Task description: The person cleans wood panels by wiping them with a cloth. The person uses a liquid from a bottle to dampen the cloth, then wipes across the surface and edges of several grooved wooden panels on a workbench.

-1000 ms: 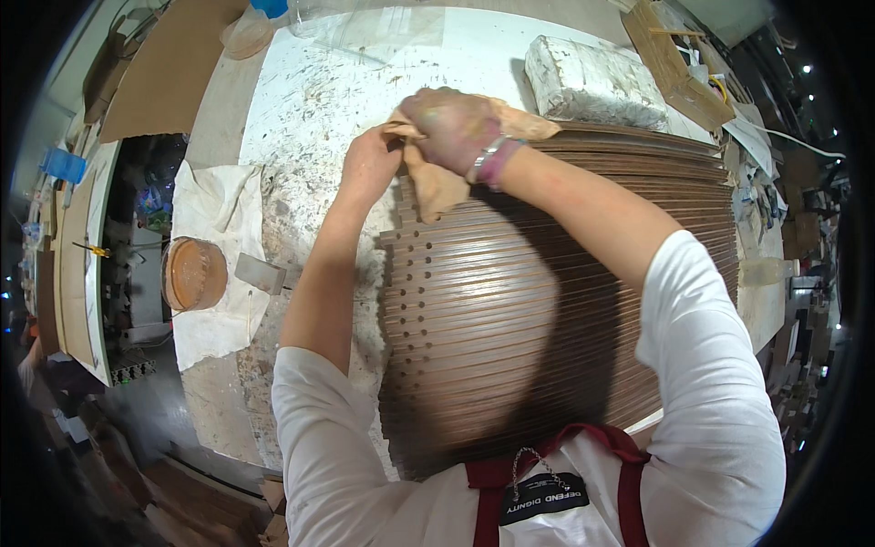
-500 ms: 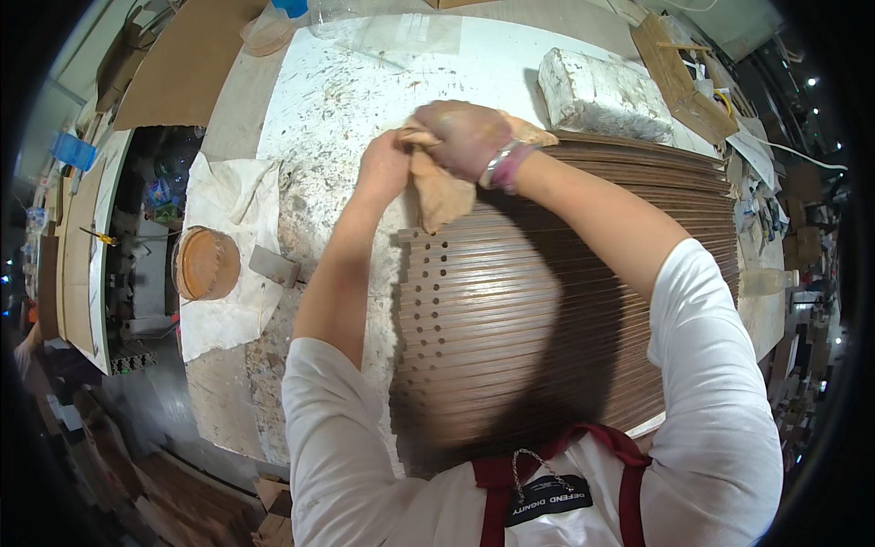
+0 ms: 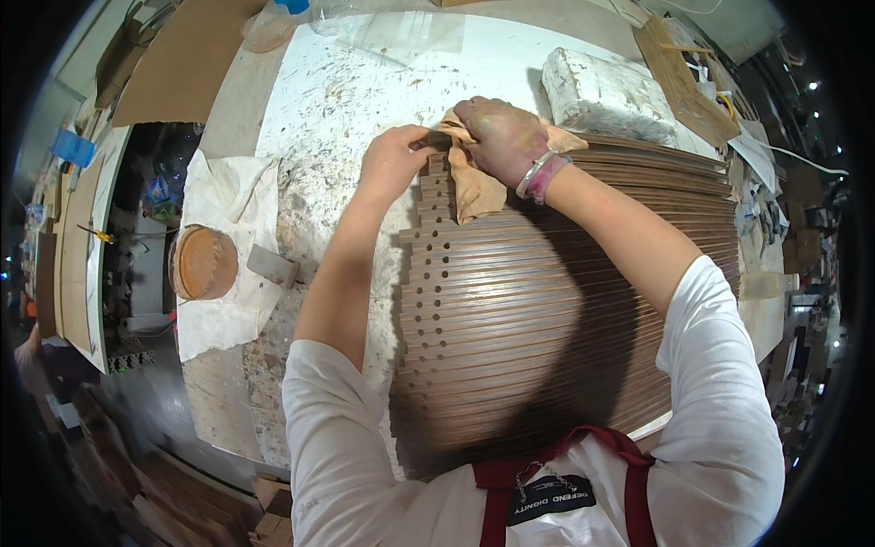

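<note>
Many long brown wooden strips (image 3: 510, 301) lie side by side in a stack, with dark round holes near their left ends. My right hand (image 3: 501, 141), stained and with a bangle at the wrist, is closed on a tan cloth (image 3: 478, 193) and presses it onto the far strips. One corner of the cloth hangs toward me; another shows past the hand on the right. Just left of it, my left hand (image 3: 392, 166) pinches the left end of a far strip between thumb and fingers. The cloth and right hand hide part of that strip.
On a white rag (image 3: 228, 196) at the left stand a round tub of orange-brown liquid (image 3: 208, 263) and a small grey block (image 3: 272, 265). A white, paint-spotted block (image 3: 606, 96) sits beyond the strips. Brown cardboard (image 3: 182, 64) lies at the far left.
My right hand and the cloth have moved right along the far strips, uncovering more hole-drilled strip ends. My left hand has shifted slightly right and now pinches a strip end.
</note>
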`<state>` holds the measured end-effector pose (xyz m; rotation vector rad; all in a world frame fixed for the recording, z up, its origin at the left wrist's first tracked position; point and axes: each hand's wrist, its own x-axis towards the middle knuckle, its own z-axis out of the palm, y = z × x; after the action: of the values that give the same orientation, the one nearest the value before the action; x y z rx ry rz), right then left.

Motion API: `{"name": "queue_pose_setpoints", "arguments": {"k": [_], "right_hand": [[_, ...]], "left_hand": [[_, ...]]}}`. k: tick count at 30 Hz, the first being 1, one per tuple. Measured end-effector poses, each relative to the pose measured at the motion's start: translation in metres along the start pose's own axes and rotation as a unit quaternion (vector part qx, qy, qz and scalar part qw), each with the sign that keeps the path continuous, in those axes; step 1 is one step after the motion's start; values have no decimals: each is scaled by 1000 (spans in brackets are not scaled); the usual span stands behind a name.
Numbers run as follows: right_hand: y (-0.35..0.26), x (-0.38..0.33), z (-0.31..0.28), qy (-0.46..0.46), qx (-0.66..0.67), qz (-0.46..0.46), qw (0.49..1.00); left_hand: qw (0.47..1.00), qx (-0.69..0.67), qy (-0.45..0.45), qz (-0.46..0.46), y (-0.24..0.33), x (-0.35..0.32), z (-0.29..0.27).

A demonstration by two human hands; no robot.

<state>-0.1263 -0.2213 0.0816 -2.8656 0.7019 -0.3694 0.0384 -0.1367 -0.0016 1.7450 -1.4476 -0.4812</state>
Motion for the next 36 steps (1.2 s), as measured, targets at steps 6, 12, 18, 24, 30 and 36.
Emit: {"name": "queue_pose_setpoints", "arguments": {"k": [6, 12, 18, 24, 30, 36], "right_hand": [[-28, 23, 21, 31, -9, -58, 998], [-4, 6, 18, 26, -7, -43, 999], [-34, 24, 0, -38, 100, 60, 992], [60, -28, -45, -86, 108, 153, 978], [-2, 25, 28, 114, 17, -234, 965], [28, 16, 3, -12, -3, -248, 969]], "left_hand": [[995, -69, 46, -58, -30, 1, 8], [1000, -18, 18, -7, -7, 2, 6], [998, -34, 43, -34, -26, 1, 9], [998, -15, -12, -58, 15, -2, -5], [997, -51, 9, -65, -14, 2, 3], [998, -55, 9, -33, -7, -1, -2]]}}
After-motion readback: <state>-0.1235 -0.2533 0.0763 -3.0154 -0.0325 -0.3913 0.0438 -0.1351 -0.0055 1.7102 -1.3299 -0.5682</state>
